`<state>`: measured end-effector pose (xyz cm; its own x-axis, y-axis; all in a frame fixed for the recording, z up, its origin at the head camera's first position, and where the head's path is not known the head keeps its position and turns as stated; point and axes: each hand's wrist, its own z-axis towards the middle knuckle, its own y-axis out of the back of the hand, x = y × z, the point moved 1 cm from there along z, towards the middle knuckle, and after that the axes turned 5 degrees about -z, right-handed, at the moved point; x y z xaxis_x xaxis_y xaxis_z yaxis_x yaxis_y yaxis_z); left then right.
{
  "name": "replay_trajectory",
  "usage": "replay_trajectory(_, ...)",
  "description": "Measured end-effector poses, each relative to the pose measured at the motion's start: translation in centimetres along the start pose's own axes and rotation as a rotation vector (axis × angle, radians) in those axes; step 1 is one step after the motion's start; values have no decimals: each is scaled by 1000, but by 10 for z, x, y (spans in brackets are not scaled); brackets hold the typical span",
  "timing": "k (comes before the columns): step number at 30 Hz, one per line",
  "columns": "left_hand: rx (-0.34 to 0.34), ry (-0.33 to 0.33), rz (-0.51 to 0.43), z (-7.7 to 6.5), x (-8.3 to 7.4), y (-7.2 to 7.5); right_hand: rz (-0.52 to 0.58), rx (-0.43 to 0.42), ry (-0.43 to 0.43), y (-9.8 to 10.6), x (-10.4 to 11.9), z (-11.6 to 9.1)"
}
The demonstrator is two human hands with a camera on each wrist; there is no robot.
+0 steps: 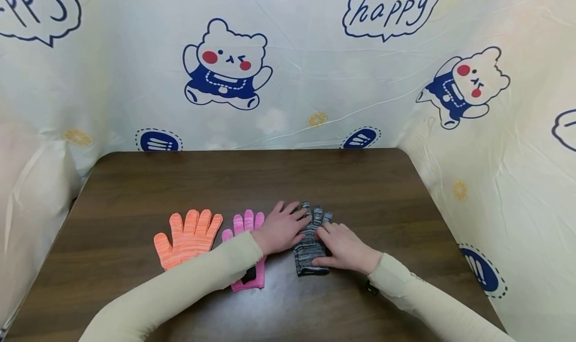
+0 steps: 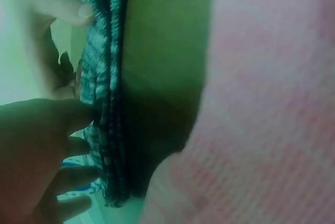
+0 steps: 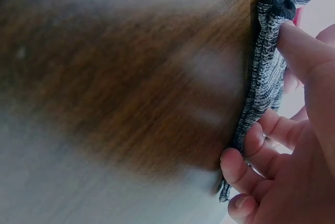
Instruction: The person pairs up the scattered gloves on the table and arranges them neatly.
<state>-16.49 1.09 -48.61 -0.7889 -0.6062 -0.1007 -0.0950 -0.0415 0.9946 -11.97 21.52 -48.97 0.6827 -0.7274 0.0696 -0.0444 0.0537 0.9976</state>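
A black-and-grey knitted glove (image 1: 309,252) lies flat on the table, its fingers towards the back and its dark cuff towards the front. From the left, my left hand (image 1: 280,230) rests on the glove with its fingers spread. My right hand (image 1: 348,248) touches the opposite side, with its thumb near the cuff and the other fingers bent loosely by the glove's fingers. In the right wrist view, the fingertips of my right hand (image 3: 293,145) meet the edge of the glove (image 3: 267,72). The left wrist view shows both hands at the knitted fabric (image 2: 102,67).
A pink glove (image 1: 248,221) lies to the left, partly hidden under my left forearm, with a dark patch near its cuff. Further left is an orange glove (image 1: 191,236). Printed sheeting (image 1: 297,67) hangs behind and beside the brown wooden table (image 1: 360,182).
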Motion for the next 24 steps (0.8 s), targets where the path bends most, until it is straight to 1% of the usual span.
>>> replay_trajectory(4,35,-1,7,-4,-4,2,3,3,4,0,-1,1)
replay_trajectory(6,54,7,-6,-5,-4,2,-4,3,9,0,-2,2)
replay_trajectory(8,46,17,-22,-7,-3,2,-18,2,17,0,-3,3)
replay_trajectory(12,-30,17,-71,-13,1,4,-34,-8,30,2,-5,6)
replay_trajectory(14,-76,17,-97,-18,3,8,-40,-17,35,2,-6,7)
replay_trajectory(17,-126,32,-140,-29,7,12,-54,-38,41,1,-8,6)
replay_trajectory(21,-183,84,-200,-47,15,17,-60,-46,30,0,-9,3)
replay_trajectory(24,-222,154,-218,-63,20,22,-30,-47,-4,0,-10,1)
